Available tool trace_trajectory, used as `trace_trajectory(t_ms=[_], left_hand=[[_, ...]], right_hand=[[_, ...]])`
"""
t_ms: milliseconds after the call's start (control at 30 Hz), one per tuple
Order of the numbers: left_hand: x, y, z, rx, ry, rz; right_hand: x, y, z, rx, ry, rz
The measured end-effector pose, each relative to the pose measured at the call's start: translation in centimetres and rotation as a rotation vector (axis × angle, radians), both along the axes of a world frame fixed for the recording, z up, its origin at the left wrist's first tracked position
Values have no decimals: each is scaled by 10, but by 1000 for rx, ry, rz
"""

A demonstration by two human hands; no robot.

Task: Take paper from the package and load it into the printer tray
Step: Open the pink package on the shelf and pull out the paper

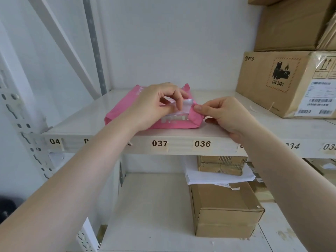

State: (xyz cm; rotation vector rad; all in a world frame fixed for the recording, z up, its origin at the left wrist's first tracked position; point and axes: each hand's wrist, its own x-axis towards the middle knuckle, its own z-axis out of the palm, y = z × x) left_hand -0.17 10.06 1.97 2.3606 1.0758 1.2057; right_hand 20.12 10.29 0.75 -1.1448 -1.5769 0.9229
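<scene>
- The person's two bare forearms are closest to the camera. They reach up and fwd to a white shelf (pixel 181 137) w/ number tags 037 and 036 on its front edge.
- Big brown box (pixel 283 82) w/ a battery warning mark sits on the same shelf, well off to the right. It plays no part here.
- Pink paper package (pixel 174 123) lies flat on the shelf, right in front of both hands. Its long side runs left to right, a bit slanted. Its torn-open top faces the person, w/ white paper showing inside.
- Both hands are about as near to it. The open flap sits between them, so the next pull prob. goes apart or up from that gap.
- Left hand (pixel 158 104) rests on top of the package, fingers curled, thumb and pointer pinching the white flap at the opening.
- Right hand (pixel 223 115) is mostly closed, thumb and pointer pinching the pink edge at the package's right corner.
- No printer tray in view, so loading is not yet done.
</scene>
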Motion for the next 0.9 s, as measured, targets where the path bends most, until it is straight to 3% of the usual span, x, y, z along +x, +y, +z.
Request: trace_trajectory(t_ms=[100,467,767,900], left_hand=[[1,-2,-5,65,72,58],[3,-8,-13,209,75,73],[1,-24,-13,82,207,63],[-5,-24,-12,44,126,104]], right_hand=[[-1,-2,1,-4,-12,-7],[-6,-10,3,32,-82,-62],[-18,-18,3,128,-298,-120],[-9,-24,6,87,-272,-48]])
